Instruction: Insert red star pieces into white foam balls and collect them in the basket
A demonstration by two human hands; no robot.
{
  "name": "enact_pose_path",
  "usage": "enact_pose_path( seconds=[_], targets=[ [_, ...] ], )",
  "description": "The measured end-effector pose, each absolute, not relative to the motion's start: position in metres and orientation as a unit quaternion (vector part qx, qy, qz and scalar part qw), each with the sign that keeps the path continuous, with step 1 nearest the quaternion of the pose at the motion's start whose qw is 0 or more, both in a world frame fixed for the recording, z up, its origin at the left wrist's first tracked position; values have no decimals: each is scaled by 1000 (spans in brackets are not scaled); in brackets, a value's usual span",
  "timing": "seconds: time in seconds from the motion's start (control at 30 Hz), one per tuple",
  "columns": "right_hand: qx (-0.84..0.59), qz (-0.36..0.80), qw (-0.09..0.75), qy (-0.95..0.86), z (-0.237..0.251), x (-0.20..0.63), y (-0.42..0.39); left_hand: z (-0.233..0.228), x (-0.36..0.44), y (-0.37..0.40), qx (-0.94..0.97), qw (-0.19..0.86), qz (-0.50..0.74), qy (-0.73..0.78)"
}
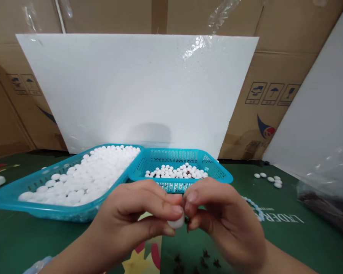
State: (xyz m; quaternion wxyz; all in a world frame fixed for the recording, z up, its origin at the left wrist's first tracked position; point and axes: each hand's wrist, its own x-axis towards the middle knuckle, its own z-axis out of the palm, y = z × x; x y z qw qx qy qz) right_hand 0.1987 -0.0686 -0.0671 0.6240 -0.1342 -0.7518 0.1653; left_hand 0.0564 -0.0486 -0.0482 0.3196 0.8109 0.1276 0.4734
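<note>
While your left hand (137, 213) pinches a small white bead (176, 222) between thumb and forefinger, your right hand (220, 217) meets it from the other side, its fingers (192, 197) closed narrowly on something small and dark that you can hardly make out. The bead sits just in front of the smaller teal basket (220, 173), which holds a thin layer of white beads with dark spots. Touching that basket on its left is a larger teal basket (5, 196) heaped with plain white beads. Right of the smaller basket, a few loose white beads (270, 178) lie on the green counter (288, 236). Nearer you than the basket, below your hands, small dark pieces (204, 260) are scattered. Behind the basket leans a white foam board (137, 87).
</note>
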Motion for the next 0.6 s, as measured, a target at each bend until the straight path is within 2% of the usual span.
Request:
enact_pose_path(
  seconds=[0.27, 0.6],
  targets=[
    [-77, 224, 629, -740, -62, 193, -69, -57, 55, -47, 811, 330, 469, 114],
    [-83, 208, 640, -735, -67, 192, -66, -47, 57, -54, 836, 315, 433, 118]
  ],
)
